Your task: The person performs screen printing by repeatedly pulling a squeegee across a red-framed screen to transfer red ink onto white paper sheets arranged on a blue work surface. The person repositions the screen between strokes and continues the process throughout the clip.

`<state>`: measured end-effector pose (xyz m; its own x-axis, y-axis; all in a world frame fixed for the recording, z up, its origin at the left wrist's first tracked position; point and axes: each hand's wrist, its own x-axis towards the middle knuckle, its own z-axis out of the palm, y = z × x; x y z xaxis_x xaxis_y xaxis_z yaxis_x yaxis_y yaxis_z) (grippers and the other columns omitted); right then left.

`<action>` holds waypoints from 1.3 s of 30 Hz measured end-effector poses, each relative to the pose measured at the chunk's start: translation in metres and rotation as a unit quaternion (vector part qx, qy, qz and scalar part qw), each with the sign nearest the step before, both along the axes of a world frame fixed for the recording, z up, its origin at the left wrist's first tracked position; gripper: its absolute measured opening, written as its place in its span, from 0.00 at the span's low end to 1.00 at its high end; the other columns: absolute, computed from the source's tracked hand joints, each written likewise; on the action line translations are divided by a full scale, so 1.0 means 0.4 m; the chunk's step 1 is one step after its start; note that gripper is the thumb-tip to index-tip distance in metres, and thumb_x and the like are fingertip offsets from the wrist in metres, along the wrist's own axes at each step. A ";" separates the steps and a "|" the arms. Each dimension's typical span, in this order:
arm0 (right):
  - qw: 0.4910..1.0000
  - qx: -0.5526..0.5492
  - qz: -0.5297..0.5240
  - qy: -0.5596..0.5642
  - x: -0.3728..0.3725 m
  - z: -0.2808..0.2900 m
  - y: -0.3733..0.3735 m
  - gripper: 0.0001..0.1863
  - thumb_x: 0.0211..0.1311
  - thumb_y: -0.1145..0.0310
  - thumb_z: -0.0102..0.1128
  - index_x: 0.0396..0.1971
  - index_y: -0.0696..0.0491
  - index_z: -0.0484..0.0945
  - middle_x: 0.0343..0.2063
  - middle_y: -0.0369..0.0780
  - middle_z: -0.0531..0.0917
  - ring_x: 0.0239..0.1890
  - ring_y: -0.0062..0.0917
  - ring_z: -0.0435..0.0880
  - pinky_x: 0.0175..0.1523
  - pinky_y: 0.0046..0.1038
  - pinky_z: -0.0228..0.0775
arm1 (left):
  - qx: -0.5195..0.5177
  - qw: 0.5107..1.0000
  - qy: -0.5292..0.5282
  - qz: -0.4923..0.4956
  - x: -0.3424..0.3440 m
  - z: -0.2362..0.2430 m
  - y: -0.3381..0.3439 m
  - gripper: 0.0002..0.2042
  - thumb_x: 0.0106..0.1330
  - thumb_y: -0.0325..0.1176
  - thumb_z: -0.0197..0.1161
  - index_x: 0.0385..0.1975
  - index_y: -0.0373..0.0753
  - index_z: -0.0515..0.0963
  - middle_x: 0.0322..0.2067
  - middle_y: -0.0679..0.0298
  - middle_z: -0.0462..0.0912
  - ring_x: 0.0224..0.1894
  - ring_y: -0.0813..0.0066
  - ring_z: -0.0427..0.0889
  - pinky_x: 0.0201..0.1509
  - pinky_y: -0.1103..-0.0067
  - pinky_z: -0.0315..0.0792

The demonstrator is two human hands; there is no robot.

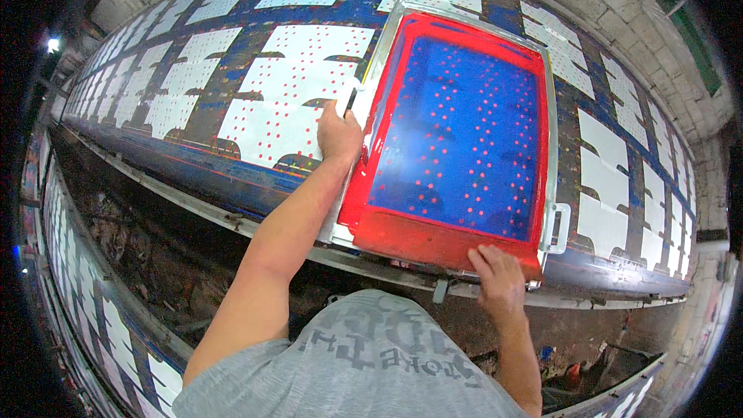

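A screen-printing frame point(551, 139) lies on the long printing table, its blue mesh point(464, 131) showing rows of red dots and bordered with wet red ink. My left hand point(340, 133) is closed around the pale handle point(350, 95) on the frame's left side. A wide, red-smeared squeegee point(426, 246) rests along the near end of the mesh. My right hand point(498, 279) has its fingers over the squeegee's near edge, toward its right end; the thumb is hidden. Another handle point(557, 228) juts from the frame's right side, untouched.
White cut fabric pieces point(290, 85) with red dots lie in two rows to the left. Near-row pieces point(602, 186) on the right look plain. A metal rail point(232, 220) runs along the table's near edge. Another table point(116, 340) with white pieces stands at lower left.
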<state>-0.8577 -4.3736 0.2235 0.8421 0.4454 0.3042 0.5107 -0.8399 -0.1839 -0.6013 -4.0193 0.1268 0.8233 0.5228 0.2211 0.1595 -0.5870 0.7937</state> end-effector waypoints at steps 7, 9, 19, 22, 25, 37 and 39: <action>0.989 -0.034 0.001 0.143 0.145 0.033 0.121 0.21 0.59 0.76 0.64 0.53 0.50 0.89 0.48 0.46 0.91 0.51 0.44 0.90 0.56 0.45 0.81 | 0.036 0.995 -0.083 -0.039 0.019 -0.037 0.002 0.27 0.66 0.26 0.65 0.67 0.29 0.77 0.59 0.39 0.84 0.62 0.40 0.84 0.72 0.57 0.74; 0.979 -0.031 -0.025 0.202 0.181 0.071 0.113 0.21 0.60 0.75 0.64 0.53 0.49 0.89 0.47 0.47 0.91 0.51 0.45 0.90 0.56 0.46 0.82 | -0.001 0.996 -0.078 -0.046 0.023 -0.041 0.003 0.27 0.67 0.26 0.64 0.68 0.30 0.76 0.60 0.41 0.84 0.62 0.42 0.85 0.71 0.57 0.74; 0.984 -0.043 -0.034 0.170 0.072 0.059 0.167 0.27 0.52 0.80 0.65 0.55 0.49 0.88 0.49 0.44 0.90 0.53 0.43 0.90 0.57 0.44 0.81 | -0.060 0.995 -0.050 -0.060 0.021 -0.021 0.007 0.28 0.68 0.20 0.60 0.71 0.33 0.74 0.57 0.45 0.87 0.60 0.48 0.88 0.67 0.59 0.78; 0.993 -0.030 -0.050 0.100 0.040 0.022 0.177 0.31 0.47 0.84 0.65 0.55 0.50 0.88 0.49 0.42 0.90 0.52 0.42 0.89 0.56 0.44 0.81 | -0.076 0.994 -0.032 -0.070 0.017 -0.006 0.003 0.29 0.68 0.20 0.60 0.72 0.33 0.73 0.56 0.46 0.88 0.60 0.49 0.88 0.67 0.60 0.78; 0.998 -0.023 -0.052 0.029 0.060 -0.009 0.179 0.32 0.45 0.85 0.65 0.56 0.50 0.88 0.50 0.41 0.89 0.51 0.41 0.88 0.56 0.43 0.80 | -0.101 0.993 -0.018 -0.065 0.010 0.008 0.000 0.28 0.68 0.21 0.61 0.71 0.35 0.75 0.55 0.48 0.89 0.58 0.52 0.89 0.67 0.61 0.78; 0.996 -0.078 -0.035 0.014 0.642 -0.055 0.049 0.28 0.52 0.80 0.67 0.56 0.47 0.87 0.50 0.42 0.90 0.55 0.43 0.89 0.61 0.45 0.80 | -0.112 0.990 -0.038 -0.072 0.012 0.008 -0.002 0.30 0.68 0.19 0.58 0.73 0.31 0.72 0.57 0.46 0.87 0.60 0.53 0.88 0.68 0.63 0.77; 0.995 -0.079 -0.043 0.042 0.774 -0.056 0.025 0.27 0.54 0.79 0.66 0.57 0.45 0.87 0.51 0.42 0.90 0.56 0.43 0.89 0.61 0.46 0.81 | -0.053 0.995 -0.043 -0.071 0.007 0.005 0.000 0.29 0.68 0.19 0.58 0.72 0.30 0.72 0.59 0.45 0.86 0.61 0.54 0.88 0.68 0.63 0.77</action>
